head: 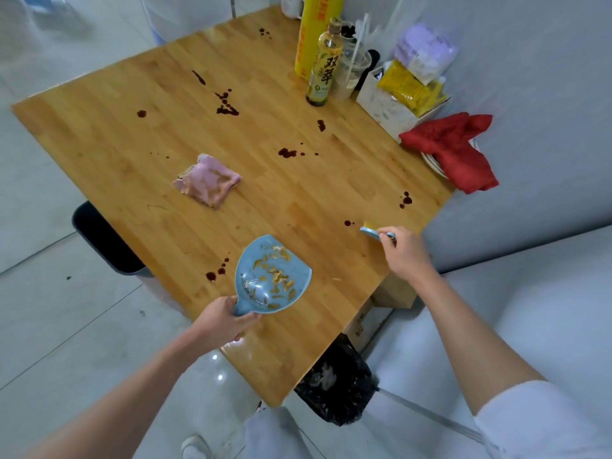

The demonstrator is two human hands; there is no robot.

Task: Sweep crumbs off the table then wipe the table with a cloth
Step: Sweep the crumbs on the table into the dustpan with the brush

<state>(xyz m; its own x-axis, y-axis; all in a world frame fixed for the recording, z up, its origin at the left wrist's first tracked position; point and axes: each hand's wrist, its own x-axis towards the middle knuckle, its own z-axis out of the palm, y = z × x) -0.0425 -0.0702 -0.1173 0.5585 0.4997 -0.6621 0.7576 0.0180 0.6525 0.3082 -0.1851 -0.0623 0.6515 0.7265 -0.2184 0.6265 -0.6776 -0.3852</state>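
My left hand point(221, 323) grips the handle of a light blue dustpan point(270, 276) held over the near part of the wooden table point(132, 134). Yellow-brown crumbs lie in the pan. My right hand point(405, 251) holds a small blue brush point(370, 230) with yellow bristles, its head resting on the table near the right edge. A folded pink cloth point(207, 180), stained brown, lies on the table left of centre. Dark brown sauce spots point(227, 104) are scattered across the tabletop. One small crumb point(336, 279) lies between the two hands.
At the far right corner stand a tea bottle point(324, 64), a yellow roll point(316, 31), a plastic cup point(351, 71), a white box point(387, 107) of packets, and a red cloth point(453, 150) on plates. A black-bagged bin point(337, 382) sits below the near corner. A dark stool point(106, 240) stands left.
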